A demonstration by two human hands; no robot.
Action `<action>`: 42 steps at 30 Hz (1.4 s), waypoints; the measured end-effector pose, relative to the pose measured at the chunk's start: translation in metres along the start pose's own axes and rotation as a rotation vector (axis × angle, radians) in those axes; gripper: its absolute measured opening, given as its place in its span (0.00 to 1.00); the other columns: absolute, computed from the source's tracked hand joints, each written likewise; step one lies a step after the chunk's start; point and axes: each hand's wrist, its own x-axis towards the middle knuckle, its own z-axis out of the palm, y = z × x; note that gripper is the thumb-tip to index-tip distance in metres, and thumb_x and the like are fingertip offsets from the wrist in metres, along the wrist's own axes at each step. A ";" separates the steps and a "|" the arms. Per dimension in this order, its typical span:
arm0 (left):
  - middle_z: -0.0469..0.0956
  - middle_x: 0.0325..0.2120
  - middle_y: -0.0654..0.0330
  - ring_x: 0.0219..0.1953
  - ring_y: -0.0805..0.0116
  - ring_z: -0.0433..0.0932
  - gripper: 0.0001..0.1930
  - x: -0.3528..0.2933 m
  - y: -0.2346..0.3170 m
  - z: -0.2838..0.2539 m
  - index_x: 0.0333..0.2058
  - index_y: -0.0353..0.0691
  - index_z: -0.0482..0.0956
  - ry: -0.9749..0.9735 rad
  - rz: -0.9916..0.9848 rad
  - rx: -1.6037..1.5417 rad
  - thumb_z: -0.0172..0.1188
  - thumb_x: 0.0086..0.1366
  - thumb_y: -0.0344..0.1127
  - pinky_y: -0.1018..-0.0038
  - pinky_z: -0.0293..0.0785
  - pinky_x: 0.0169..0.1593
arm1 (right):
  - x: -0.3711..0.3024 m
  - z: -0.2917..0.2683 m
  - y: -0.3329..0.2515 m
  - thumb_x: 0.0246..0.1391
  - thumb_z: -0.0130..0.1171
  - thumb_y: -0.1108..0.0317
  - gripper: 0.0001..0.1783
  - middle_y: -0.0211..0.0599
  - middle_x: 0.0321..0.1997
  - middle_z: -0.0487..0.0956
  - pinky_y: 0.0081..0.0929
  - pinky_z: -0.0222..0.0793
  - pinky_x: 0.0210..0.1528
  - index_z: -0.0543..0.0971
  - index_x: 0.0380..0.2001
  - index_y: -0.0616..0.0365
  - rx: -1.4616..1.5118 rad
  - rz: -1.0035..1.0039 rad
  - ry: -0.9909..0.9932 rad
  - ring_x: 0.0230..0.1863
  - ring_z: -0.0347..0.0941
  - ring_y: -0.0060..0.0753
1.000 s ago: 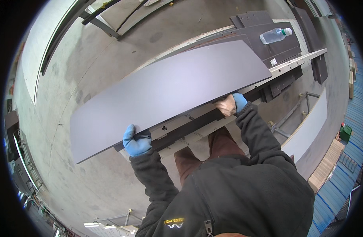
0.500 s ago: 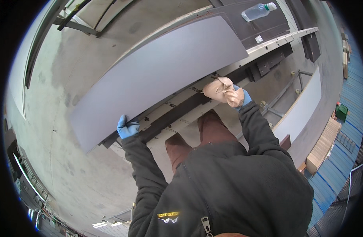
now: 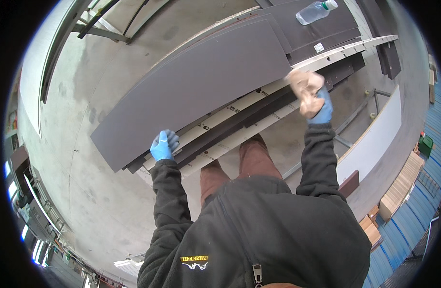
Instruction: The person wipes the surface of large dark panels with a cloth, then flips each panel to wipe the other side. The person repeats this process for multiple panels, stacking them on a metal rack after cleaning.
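A crumpled tan cloth (image 3: 305,89) is being gripped in the blue-gloved right hand (image 3: 320,106), whose fingers are being closed around it; both are being blurred slightly. The cloth is being held beside the near right corner of a long, dark grey panel (image 3: 196,81); whether that corner is being touched cannot be told. The blue-gloved left hand (image 3: 164,145) is being held at the panel's near edge, toward its left end, with fingers curled; whether the edge is being gripped cannot be told.

The panel is already being supported, face up, over dark boards (image 3: 328,31) and pale strips (image 3: 345,54), and nothing is being laid on its face. How much of that face has been gone over with the cloth, and how much is being left, is not being shown.

One cloth, one uppermost panel and two gloved hands are being shown. At least two pale strips are being seen; the dark boards are being overlapped too much to be counted. Beyond the panel's right end, one clear bottle (image 3: 312,13) is being supported on its side by the boards, with one white label (image 3: 318,47) being shown nearby.
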 end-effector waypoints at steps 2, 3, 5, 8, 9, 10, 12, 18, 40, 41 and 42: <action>0.83 0.53 0.45 0.52 0.49 0.84 0.23 0.007 0.011 0.017 0.54 0.27 0.80 0.157 0.531 0.267 0.64 0.71 0.41 0.59 0.82 0.55 | 0.039 0.016 -0.006 0.71 0.49 0.70 0.23 0.43 0.58 0.80 0.36 0.79 0.56 0.72 0.65 0.67 -0.131 -0.214 0.072 0.54 0.81 0.40; 0.82 0.54 0.47 0.55 0.49 0.83 0.24 0.016 0.018 0.025 0.56 0.27 0.79 0.244 0.761 0.387 0.65 0.71 0.41 0.60 0.80 0.59 | 0.060 0.023 -0.002 0.70 0.50 0.71 0.24 0.43 0.59 0.80 0.36 0.79 0.57 0.71 0.66 0.67 -0.134 -0.306 0.019 0.55 0.81 0.39; 0.75 0.64 0.45 0.68 0.44 0.71 0.30 0.039 0.037 0.032 0.64 0.30 0.74 0.285 0.933 0.594 0.63 0.70 0.43 0.57 0.66 0.71 | 0.103 0.042 0.035 0.70 0.53 0.69 0.21 0.44 0.63 0.77 0.38 0.70 0.66 0.74 0.63 0.66 -0.666 -0.344 0.019 0.63 0.74 0.41; 0.64 0.72 0.41 0.74 0.40 0.60 0.35 0.083 0.059 0.047 0.70 0.34 0.67 0.448 1.114 1.055 0.58 0.71 0.50 0.52 0.55 0.76 | 0.137 0.074 0.094 0.70 0.52 0.53 0.27 0.50 0.70 0.72 0.52 0.54 0.78 0.75 0.61 0.63 -1.505 -0.634 -0.010 0.74 0.63 0.52; 0.59 0.74 0.41 0.76 0.39 0.55 0.37 0.096 0.063 0.051 0.72 0.35 0.63 0.448 1.086 1.155 0.56 0.71 0.53 0.51 0.51 0.77 | 0.130 0.089 0.111 0.69 0.52 0.47 0.30 0.51 0.69 0.72 0.56 0.49 0.79 0.76 0.61 0.62 -1.724 -1.013 0.111 0.74 0.62 0.56; 0.55 0.76 0.40 0.78 0.39 0.51 0.40 0.107 0.064 0.053 0.74 0.37 0.60 0.450 1.092 1.225 0.54 0.72 0.55 0.50 0.46 0.78 | 0.128 0.109 0.121 0.66 0.52 0.42 0.35 0.56 0.68 0.71 0.63 0.46 0.78 0.75 0.61 0.62 -1.870 -0.913 0.220 0.72 0.63 0.62; 0.51 0.77 0.43 0.79 0.40 0.47 0.42 0.124 0.060 0.058 0.76 0.38 0.55 0.486 0.993 1.324 0.49 0.72 0.58 0.48 0.41 0.79 | 0.098 0.168 0.152 0.63 0.54 0.44 0.35 0.60 0.69 0.68 0.60 0.53 0.76 0.74 0.60 0.63 -1.869 -0.720 -0.033 0.71 0.64 0.62; 0.46 0.79 0.42 0.80 0.38 0.42 0.44 0.142 0.052 0.058 0.78 0.40 0.50 0.423 0.931 1.225 0.40 0.73 0.63 0.44 0.34 0.79 | 0.032 0.324 0.232 0.60 0.59 0.58 0.26 0.54 0.66 0.74 0.52 0.62 0.74 0.76 0.60 0.57 -1.273 -0.931 -0.721 0.69 0.71 0.51; 0.46 0.79 0.43 0.80 0.39 0.41 0.44 0.127 0.061 0.066 0.78 0.39 0.50 0.429 0.892 1.262 0.39 0.73 0.63 0.46 0.33 0.79 | 0.139 0.272 0.199 0.62 0.57 0.61 0.26 0.54 0.60 0.76 0.53 0.67 0.68 0.74 0.60 0.59 -1.547 -0.646 -0.516 0.61 0.74 0.56; 0.46 0.79 0.43 0.80 0.39 0.41 0.44 0.126 0.061 0.066 0.78 0.39 0.50 0.418 0.898 1.262 0.39 0.73 0.63 0.45 0.33 0.79 | 0.160 0.241 0.175 0.60 0.58 0.64 0.22 0.52 0.53 0.77 0.55 0.70 0.62 0.75 0.56 0.59 -1.512 -0.811 -0.355 0.55 0.75 0.56; 0.46 0.79 0.43 0.80 0.39 0.41 0.43 0.126 0.061 0.066 0.78 0.39 0.50 0.419 0.903 1.264 0.39 0.73 0.62 0.45 0.33 0.79 | 0.179 0.210 0.149 0.59 0.58 0.66 0.18 0.49 0.46 0.77 0.57 0.73 0.56 0.76 0.51 0.58 -1.512 -0.890 -0.277 0.49 0.76 0.55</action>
